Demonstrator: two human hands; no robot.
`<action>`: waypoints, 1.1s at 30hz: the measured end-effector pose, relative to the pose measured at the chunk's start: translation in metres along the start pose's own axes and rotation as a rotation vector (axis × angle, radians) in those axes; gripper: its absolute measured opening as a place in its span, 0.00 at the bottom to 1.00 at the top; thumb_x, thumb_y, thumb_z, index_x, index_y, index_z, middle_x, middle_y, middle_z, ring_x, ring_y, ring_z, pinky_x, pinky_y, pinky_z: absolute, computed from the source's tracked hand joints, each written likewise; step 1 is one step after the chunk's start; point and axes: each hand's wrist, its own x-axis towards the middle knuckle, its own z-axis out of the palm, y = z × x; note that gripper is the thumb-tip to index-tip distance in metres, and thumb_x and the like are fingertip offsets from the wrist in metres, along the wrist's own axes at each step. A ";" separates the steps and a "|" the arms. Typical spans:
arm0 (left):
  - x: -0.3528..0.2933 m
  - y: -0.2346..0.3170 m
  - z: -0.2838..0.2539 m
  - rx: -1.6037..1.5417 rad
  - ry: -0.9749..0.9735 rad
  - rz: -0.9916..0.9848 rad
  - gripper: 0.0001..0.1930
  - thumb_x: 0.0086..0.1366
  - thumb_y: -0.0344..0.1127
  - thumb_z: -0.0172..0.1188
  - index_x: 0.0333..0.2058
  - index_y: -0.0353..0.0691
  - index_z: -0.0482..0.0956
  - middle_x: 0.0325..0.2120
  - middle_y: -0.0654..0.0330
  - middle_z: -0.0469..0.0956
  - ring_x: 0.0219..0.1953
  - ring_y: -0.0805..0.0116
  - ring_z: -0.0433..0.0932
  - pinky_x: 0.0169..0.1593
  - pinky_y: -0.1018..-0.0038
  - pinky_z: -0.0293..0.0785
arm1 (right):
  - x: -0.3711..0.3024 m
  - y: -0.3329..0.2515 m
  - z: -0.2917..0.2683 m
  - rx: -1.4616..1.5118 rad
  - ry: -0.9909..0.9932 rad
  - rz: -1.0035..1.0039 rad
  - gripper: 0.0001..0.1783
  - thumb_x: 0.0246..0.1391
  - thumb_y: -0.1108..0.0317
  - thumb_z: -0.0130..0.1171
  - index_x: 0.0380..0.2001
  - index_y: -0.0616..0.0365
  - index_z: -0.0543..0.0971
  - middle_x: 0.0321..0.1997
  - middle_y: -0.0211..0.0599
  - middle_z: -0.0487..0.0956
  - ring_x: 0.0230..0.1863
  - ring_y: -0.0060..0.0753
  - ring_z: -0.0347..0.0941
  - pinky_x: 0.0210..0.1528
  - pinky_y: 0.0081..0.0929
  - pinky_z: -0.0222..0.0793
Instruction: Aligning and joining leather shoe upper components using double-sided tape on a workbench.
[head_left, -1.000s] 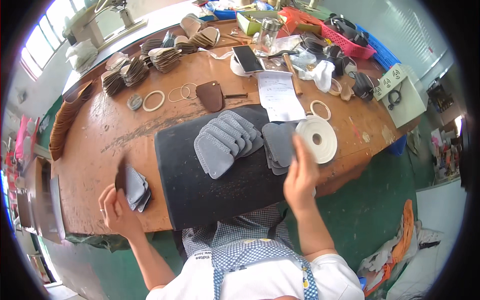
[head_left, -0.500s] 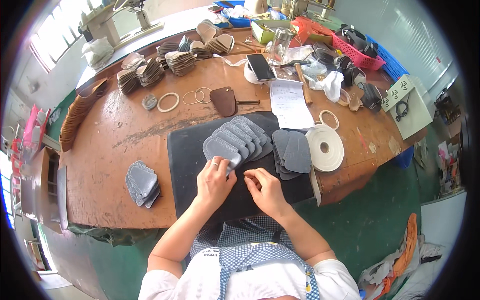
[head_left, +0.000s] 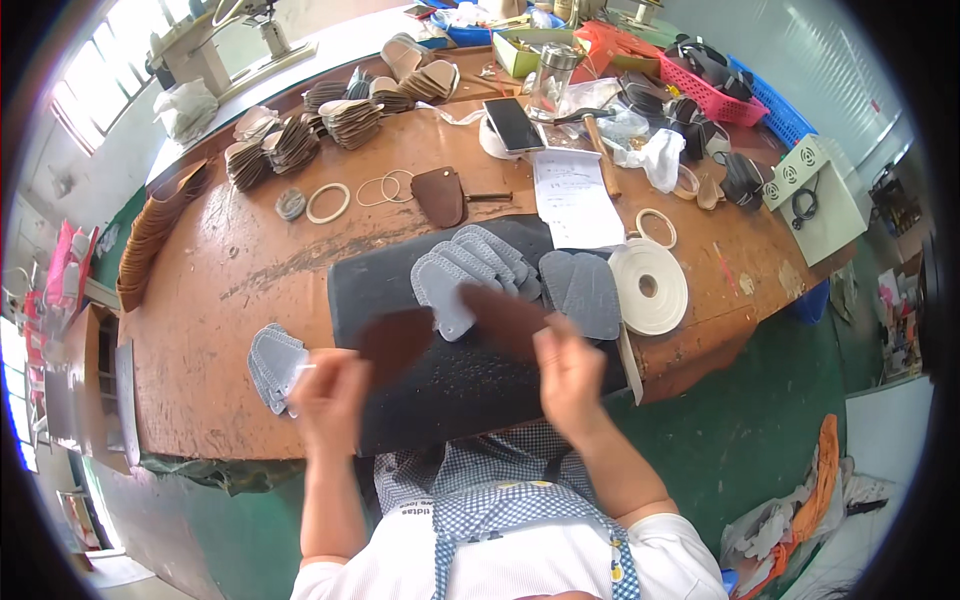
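My left hand [head_left: 335,385] is closed on one end of a dark brown rounded leather piece [head_left: 398,345], blurred by motion. A second leather piece [head_left: 505,318] of the same brown is pinched in my right hand [head_left: 572,370], its far end near the fanned row. Both are raised over a black mat [head_left: 440,405]. Stitched grey leather pieces [head_left: 442,290] lie overlapping in a fan on the mat. Right of them sits a stack of smooth grey pieces [head_left: 590,300]. Just beyond my left hand, a small pile of stitched grey pieces [head_left: 270,365] rests on the wooden table.
A white tape roll [head_left: 648,288] lies at the mat's right. Behind are a written paper sheet [head_left: 575,200], a phone [head_left: 513,125], a hammer [head_left: 603,155] and a brown leather pouch [head_left: 438,197]. Several brown stacks [head_left: 295,148] stand farther left; a metal box [head_left: 815,200] stands right.
Both hands have come up off the mat and moved apart, the left one leftward. Each now holds a brown leather piece. The nearest fanned grey piece now shows uncovered.
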 end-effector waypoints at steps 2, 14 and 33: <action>0.016 -0.017 -0.043 0.192 0.397 0.147 0.03 0.66 0.26 0.66 0.38 0.38 0.84 0.33 0.70 0.78 0.32 0.82 0.71 0.35 0.82 0.68 | 0.021 0.016 -0.031 -0.215 0.367 -0.292 0.16 0.68 0.72 0.54 0.56 0.64 0.78 0.51 0.52 0.83 0.49 0.44 0.82 0.51 0.36 0.76; 0.028 0.003 0.060 0.424 -0.278 0.420 0.26 0.53 0.38 0.77 0.49 0.38 0.79 0.50 0.51 0.78 0.54 0.48 0.76 0.56 0.59 0.74 | 0.031 0.020 -0.010 -0.252 0.152 -0.425 0.10 0.59 0.77 0.60 0.45 0.60 0.80 0.44 0.46 0.80 0.46 0.51 0.79 0.46 0.40 0.76; -0.006 0.001 0.013 -0.130 -0.129 -0.108 0.04 0.65 0.27 0.66 0.38 0.36 0.82 0.31 0.72 0.76 0.33 0.83 0.72 0.38 0.83 0.68 | -0.004 0.011 0.029 0.224 -0.107 -0.056 0.15 0.72 0.65 0.53 0.53 0.64 0.78 0.31 0.42 0.84 0.29 0.20 0.76 0.33 0.27 0.74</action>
